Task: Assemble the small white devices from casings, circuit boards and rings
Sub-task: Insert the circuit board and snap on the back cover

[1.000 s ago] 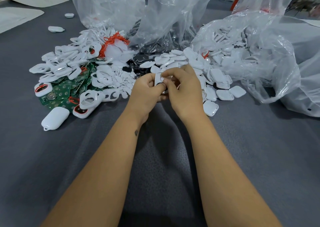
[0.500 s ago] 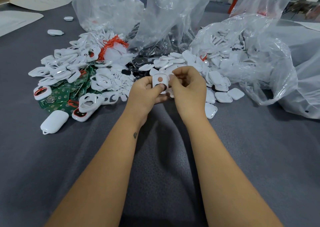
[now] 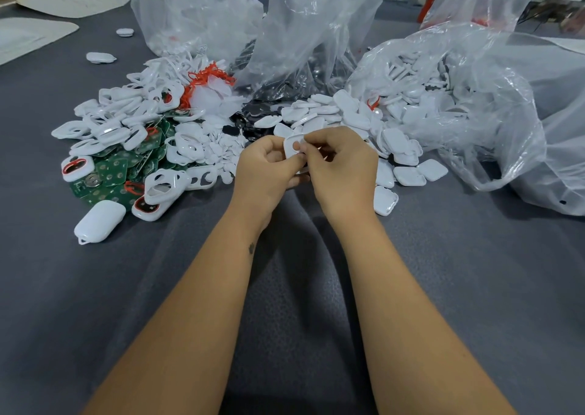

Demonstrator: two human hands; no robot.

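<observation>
Casing (image 3: 292, 149) is up off the table, pinched between both hands right in the middle, and that looks deliberate: left hand (image 3: 264, 174) curls round it from the side and underneath to keep it steady, while the right hand (image 3: 340, 169) comes in from the other side with thumb and fingertips nipping its edge, so I'd guess it's working something small into place. Whatever that small bit is, it's hidden by the fingers, can't tell.

Everything else is parked within easy reach. Green boards (image 3: 117, 174) and the open white frames (image 3: 164, 187) lie to the left of the left hand, a finished-looking white device (image 3: 99, 221) sits nearer the person on that side, and loose white covers (image 3: 408, 175) are just right of the right hand, spilling from a plastic bag (image 3: 474, 104).

Compared with half a second back, the casing is tipped more and covered by the right fingers; the round hole on its face showed plainly then and is only partly visible now. Hands have barely shifted otherwise.
</observation>
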